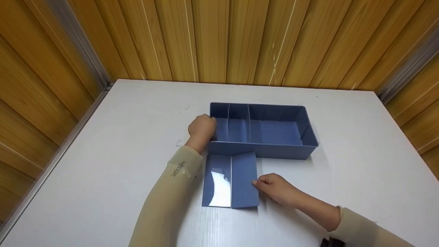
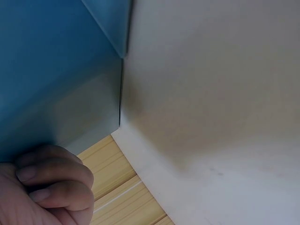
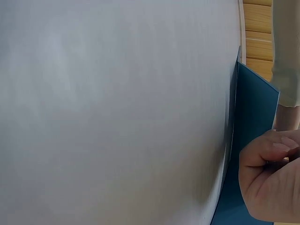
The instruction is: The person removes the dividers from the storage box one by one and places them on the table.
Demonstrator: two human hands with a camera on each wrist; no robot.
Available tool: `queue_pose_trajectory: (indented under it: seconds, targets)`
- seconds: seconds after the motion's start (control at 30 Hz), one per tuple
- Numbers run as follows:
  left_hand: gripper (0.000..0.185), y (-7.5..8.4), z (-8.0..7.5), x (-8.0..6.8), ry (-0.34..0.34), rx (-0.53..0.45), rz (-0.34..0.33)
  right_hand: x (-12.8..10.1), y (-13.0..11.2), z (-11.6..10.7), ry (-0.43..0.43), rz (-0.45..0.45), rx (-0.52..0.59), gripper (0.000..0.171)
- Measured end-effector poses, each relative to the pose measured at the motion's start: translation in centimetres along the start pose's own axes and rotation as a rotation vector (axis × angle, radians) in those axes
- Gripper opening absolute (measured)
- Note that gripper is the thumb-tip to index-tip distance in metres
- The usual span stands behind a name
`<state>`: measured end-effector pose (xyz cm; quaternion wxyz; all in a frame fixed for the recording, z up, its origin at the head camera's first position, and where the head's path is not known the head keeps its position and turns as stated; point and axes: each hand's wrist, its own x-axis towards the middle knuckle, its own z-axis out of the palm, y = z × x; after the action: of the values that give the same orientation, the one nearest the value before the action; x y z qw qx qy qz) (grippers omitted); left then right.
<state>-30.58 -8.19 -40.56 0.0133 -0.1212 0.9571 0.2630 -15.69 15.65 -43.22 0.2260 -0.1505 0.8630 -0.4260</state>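
A blue open box (image 1: 260, 151) stands mid-table, with upright dividers (image 1: 248, 121) in its left half. My left hand (image 1: 205, 126) grips the box's left end wall; in the left wrist view its curled fingers (image 2: 54, 180) lie against the blue wall (image 2: 47, 70). Two flat blue panels lie side by side in front of the box, a glossy one (image 1: 216, 180) on the left and a matte one (image 1: 244, 178) on the right. My right hand (image 1: 261, 184) pinches the matte panel's right edge. The right wrist view shows that hand (image 3: 269, 180) at the panel (image 3: 251, 117).
The white table (image 1: 103, 154) is set into a corner of wood-panelled walls (image 1: 219, 37). A metal strip (image 1: 51, 161) runs along its left edge. Bare tabletop lies left and right of the box.
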Motion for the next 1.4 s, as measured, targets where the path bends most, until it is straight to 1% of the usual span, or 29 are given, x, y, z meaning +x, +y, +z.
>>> queue_pose_trajectory:
  seconds: [0.2,0.43,0.63,0.97,1.17,1.4]
  targets:
    - [0.044,-0.07,-0.06,-0.08,0.003,0.010,-0.001,0.17,0.16,0.15,0.000,-0.010,-0.010,0.043]
    - [0.046,0.04,-0.02,-0.17,-0.019,0.019,0.019,0.26,0.24,0.07,0.014,0.000,-0.053,0.046]
    - [0.045,-0.02,0.01,-0.17,-0.005,0.011,0.011,0.18,0.17,0.16,0.032,-0.010,-0.065,0.048]
    - [0.043,-0.10,0.09,-0.14,0.011,0.003,0.020,0.17,0.11,0.23,0.055,0.005,-0.130,0.046]
    - [0.043,-0.26,0.11,-0.20,-0.001,0.002,0.017,0.21,0.22,0.39,0.065,-0.002,-0.153,0.046]
    - [0.047,-0.52,0.19,-0.10,-0.010,0.030,0.000,0.45,0.27,0.37,0.067,-0.010,-0.188,0.042]
